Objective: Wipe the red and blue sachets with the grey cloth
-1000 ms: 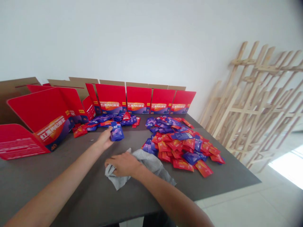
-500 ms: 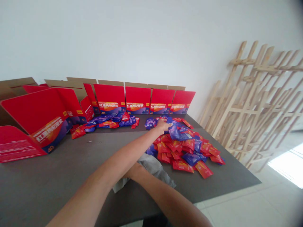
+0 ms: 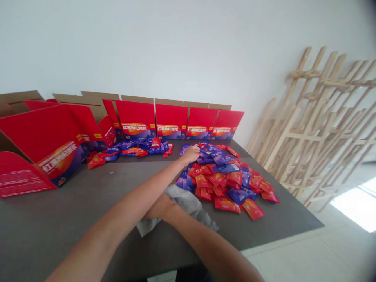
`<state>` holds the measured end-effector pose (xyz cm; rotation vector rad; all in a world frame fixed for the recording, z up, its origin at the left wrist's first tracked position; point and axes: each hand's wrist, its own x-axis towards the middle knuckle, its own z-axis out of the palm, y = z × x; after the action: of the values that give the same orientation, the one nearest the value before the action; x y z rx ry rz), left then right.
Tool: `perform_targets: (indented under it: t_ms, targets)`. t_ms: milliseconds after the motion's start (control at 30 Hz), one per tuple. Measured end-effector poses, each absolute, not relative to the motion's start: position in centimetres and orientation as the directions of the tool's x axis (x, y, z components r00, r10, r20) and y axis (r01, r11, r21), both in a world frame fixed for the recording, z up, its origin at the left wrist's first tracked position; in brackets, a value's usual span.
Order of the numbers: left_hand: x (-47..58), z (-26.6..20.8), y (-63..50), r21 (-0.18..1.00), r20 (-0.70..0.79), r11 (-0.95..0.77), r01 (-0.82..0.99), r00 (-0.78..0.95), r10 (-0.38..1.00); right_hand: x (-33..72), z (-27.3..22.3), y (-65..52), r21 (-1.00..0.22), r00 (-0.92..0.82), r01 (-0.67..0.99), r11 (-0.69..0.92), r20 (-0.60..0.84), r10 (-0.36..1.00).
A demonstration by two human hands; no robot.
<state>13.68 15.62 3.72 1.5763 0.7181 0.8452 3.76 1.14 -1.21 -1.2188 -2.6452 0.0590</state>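
My left hand [image 3: 191, 154] reaches over to the back left edge of a heap of red and purple sachets [image 3: 219, 180]. Its fingers are curled together at the purple sachets; whether anything is inside them is hidden. Beneath my crossed left forearm, my right hand [image 3: 158, 206] rests at a crumpled thin grey sheet [image 3: 188, 200], cloth or plastic, I cannot tell which. The left forearm covers the right hand's fingers. The sheet lies on the dark table [image 3: 141, 246], just in front of the heap.
Open red cartons [image 3: 136, 117] stand in a row along the wall, with larger-looking ones [image 3: 38, 133] at the left. A smaller line of sachets [image 3: 135, 149] lies before them. Wooden easels [image 3: 305, 129] lean beyond the table's right edge.
My left hand has drawn back leftwards from the middle of the heap's far side, uncovering purple sachets there. The right hand has shifted slightly left. The view has moved a little.
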Motion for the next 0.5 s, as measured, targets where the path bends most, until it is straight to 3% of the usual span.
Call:
perform_targets:
  t_ms: [67,233,367,433,500]
  targets:
    - [10.5,3.4,16.5,0.974,0.115,-0.194,0.119,0.479,0.87,4.0,-0.2,0.8,-0.153,-0.714,0.659,0.737,0.182,0.676]
    - [-1.5,2.9,17.9,0.887,0.174,-0.253,0.385,0.229,0.958,4.6,1.4,0.1,-0.205,-0.699,0.666,0.717,0.165,0.696]
    - [-12.1,2.2,18.4,0.797,0.252,-0.202,0.569,-0.009,0.968,4.7,1.6,-0.1,-0.204,-0.697,0.665,0.719,0.178,0.695]
    - [-16.4,1.8,18.9,0.546,0.267,-0.011,0.838,-0.162,0.95,4.7,1.6,-0.1,-0.203,-0.701,0.662,0.721,0.174,0.692]
    - [-19.5,1.5,19.6,0.477,0.25,0.08,0.875,-0.222,0.943,4.6,1.5,-0.1,-0.207,-0.701,0.663,0.719,0.165,0.694]
